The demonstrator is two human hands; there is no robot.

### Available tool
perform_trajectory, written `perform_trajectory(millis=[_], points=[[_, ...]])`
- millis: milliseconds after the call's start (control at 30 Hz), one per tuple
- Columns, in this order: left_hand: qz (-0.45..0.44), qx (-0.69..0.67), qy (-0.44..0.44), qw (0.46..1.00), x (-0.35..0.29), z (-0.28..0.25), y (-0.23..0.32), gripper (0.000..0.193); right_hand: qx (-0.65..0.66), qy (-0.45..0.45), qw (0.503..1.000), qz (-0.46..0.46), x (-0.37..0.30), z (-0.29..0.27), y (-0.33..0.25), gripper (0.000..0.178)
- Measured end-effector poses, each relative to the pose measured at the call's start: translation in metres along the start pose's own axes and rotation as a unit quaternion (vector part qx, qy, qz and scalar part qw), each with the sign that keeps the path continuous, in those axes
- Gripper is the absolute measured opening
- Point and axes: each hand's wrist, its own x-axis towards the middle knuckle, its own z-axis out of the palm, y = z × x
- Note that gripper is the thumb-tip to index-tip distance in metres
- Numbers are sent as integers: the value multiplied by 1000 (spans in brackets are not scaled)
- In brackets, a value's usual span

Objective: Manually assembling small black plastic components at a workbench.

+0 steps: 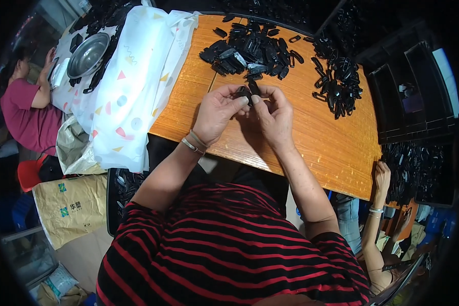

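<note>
Dead centre of the frame, a small black plastic part [248,91] sits pinched between both hands, held just above the wooden table [311,137]. The left hand [218,112] curls in from the lower left, thumb and fingertips closed on the part's left side; a thin bracelet [192,146] rings that wrist. The right hand [274,115] meets it from the right, fingers bent and gripping the same piece, the two thumbs nearly touching. How the part is shaped in detail is too small to tell.

Just above the hands, towards the top centre, lies a heap of black parts [250,51] spread on the wood. A second pile of black pieces [339,81] trails down the upper right of the table, well apart from the hands. At far right, dark trays [413,97] stand beside the table edge.

Upper left, a white cloth with coloured shapes [132,86] drapes over the table's left end, a metal bowl [88,54] resting on it. At the far left edge a person in a dark red shirt [25,112] leans at that cloth. Lower right, another person's hand [381,176] reaches up at the table's corner. A tan paper sack [74,206] stands lower left.
</note>
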Motion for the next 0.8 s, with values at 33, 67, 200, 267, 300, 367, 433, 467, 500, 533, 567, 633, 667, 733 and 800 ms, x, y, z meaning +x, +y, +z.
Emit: perform_trajectory(millis=[33,67,200,267,300,367,433,467,500,533,567,633,667,733,800], points=[[1,-6,27,1000,0,2,-1,26,-31,1,999,-10,0,-2,2,19],[1,-6,27,1000,1,0,-1,26,-62,2,998,-21,-1,-3,3,19],[0,-10,28,1000,2,-2,1,27,-111,12,992,-50,-6,-6,3,21],[3,2,22,1000,2,2,4,28,-98,13,994,-46,-7,-6,-1,21],[18,26,31,999,2,5,5,26,-98,14,994,-46,-6,-6,-1,21],[33,50,40,997,2,8,7,24,-122,21,990,-64,-4,-7,0,19],[44,56,26,997,1,7,9,27,-151,12,985,-85,-4,-7,-5,19],[44,56,26,997,0,6,9,27,-180,4,978,-106,-4,-6,-7,19],[43,59,21,997,1,4,10,29,-180,4,978,-106,-4,-7,-8,19],[43,62,16,997,0,3,10,30,-204,-6,971,-123,-4,-8,-9,18],[43,62,16,997,-1,2,10,30,-227,-17,964,-139,-4,-9,-9,17],[32,72,19,997,-3,1,9,31,-245,-21,958,-146,-8,-9,-12,18],[32,71,20,997,-3,0,9,31,-262,-26,952,-153,-9,-8,-13,18],[35,104,19,994,-5,1,9,31,-265,-27,952,-151,-11,-10,-12,18],[35,105,16,994,-6,2,11,32,-267,-27,952,-149,-11,-10,-11,19]])
